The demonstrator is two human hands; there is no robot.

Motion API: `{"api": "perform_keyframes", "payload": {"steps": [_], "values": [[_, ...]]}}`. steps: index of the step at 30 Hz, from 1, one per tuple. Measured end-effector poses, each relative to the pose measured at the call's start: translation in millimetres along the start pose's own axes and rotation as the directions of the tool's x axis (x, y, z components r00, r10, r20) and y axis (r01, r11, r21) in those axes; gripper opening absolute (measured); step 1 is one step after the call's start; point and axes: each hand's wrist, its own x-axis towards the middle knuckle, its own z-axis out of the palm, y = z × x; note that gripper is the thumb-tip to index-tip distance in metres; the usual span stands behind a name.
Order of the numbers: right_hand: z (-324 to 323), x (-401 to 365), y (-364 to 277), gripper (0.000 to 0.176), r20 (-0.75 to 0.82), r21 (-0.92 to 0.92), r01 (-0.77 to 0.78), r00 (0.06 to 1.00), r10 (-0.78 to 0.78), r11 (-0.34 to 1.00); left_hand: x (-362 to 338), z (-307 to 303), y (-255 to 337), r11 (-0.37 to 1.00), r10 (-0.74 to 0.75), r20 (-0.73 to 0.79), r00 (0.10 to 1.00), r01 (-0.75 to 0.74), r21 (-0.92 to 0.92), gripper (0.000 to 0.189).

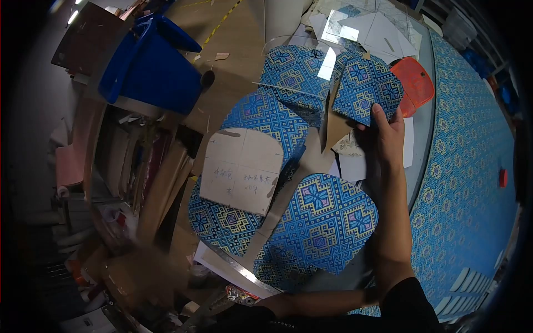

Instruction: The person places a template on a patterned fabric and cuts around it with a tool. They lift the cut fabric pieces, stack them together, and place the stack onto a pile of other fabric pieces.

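Observation:
My right hand is closed on the lower edge of a rounded blue patterned piece, thumb on top. This piece lies beside another patterned piece under a clear sheet. A forearm crosses the bottom of the view, but my left hand does not show. A beige template with handwriting rests on blue patterned pieces at left centre. Below my right hand's piece, a larger patterned piece lies on the table. An orange-red case sits just right of the held piece.
Patterned fabric covers the surface on the right, with a small red object on it. A blue bin stands at upper left. Papers lie at the top. A metal edge runs along the lower left.

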Motion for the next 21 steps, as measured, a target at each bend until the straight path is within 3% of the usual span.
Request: {"api": "perform_keyframes", "payload": {"steps": [15, 17, 18, 20, 21], "values": [[-6.2, 2.5, 1.6, 0.030, 0.029, 0.001, 0.010, 1.000, -0.010, 1.000, -8.2, -17.4, 13.5, 0.866, 0.041, 0.110, 0.993, -0.091, 0.491, 0.022], [-14.3, 8.0, -2.4, 0.033, 0.046, -0.159, 0.064, 0.997, -0.057, 0.985, -2.3, -30.3, 21.9, 0.802, 0.055, 0.134, 0.989, -0.124, 0.584, 0.022], [-7.4, 5.6, -11.5, 0.033, 0.077, -0.154, 0.091, 0.994, -0.080, 0.984, 4.0, -40.6, 28.6, 0.758, 0.065, 0.149, 0.987, -0.146, 0.636, 0.022], [5.9, -10.2, -30.1, 0.031, -0.096, -0.031, 0.128, 0.987, -0.131, 0.991, 12.5, -54.8, 41.8, 0.667, 0.081, 0.172, 0.982, -0.181, 0.722, 0.022], [-4.0, -11.3, -32.8, 0.033, -0.066, 0.096, 0.145, 0.988, -0.139, 0.985, 13.8, -52.9, 44.0, 0.634, 0.079, 0.184, 0.980, -0.192, 0.750, 0.022]]}}
